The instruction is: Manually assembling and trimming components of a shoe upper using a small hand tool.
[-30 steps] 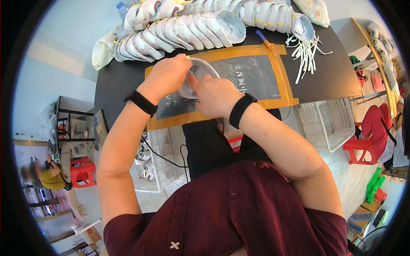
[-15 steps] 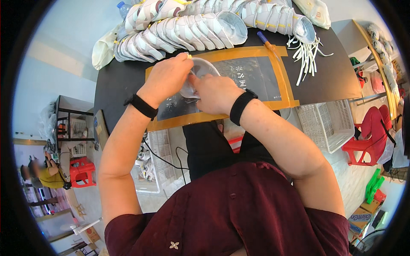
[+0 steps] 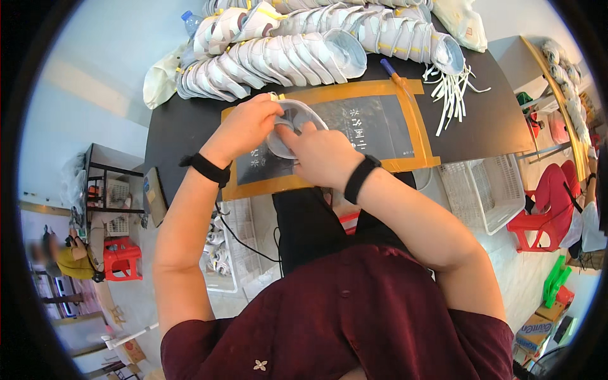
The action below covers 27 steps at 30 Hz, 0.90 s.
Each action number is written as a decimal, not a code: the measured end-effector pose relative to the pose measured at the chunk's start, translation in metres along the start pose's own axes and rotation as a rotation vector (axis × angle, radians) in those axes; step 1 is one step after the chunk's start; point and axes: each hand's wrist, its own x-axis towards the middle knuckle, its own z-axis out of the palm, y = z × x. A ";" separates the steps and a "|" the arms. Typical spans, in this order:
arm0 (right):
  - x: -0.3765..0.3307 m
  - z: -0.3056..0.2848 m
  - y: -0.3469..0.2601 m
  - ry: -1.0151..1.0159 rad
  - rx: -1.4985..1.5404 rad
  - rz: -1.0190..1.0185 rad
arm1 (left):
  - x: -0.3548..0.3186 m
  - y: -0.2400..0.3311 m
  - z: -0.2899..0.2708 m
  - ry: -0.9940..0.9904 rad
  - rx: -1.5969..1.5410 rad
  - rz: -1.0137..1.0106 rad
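Note:
A pale grey-white shoe upper (image 3: 304, 109), bent into an open loop, is held between my hands above the taped mat (image 3: 389, 120). My left hand (image 3: 248, 124) grips its left edge with bent fingers, beside a small yellow tab (image 3: 274, 97). From the right, my right hand (image 3: 326, 152) holds the near side, its thumb and fingertips reaching inside the loop. The two hands' fingertips nearly meet there. My fingers hide part of the upper. Both wrists wear black bands.
Rows of nested shoe uppers (image 3: 278, 63) lie across the table's far side. A blue-and-orange pen-like tool (image 3: 394, 75) rests at the mat's corner, near white strips (image 3: 451, 95). White crates (image 3: 484, 190) stand below the table. A red stool (image 3: 122, 258) and a person are at left.
Both hands and the upper sit slightly lower in view, as does the table. My left fingers have shifted further into the loop, and the upper has turned a little.

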 end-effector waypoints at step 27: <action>-0.143 -0.048 0.038 -0.018 0.996 -0.219 | -0.084 0.115 0.032 -0.351 -1.352 -0.581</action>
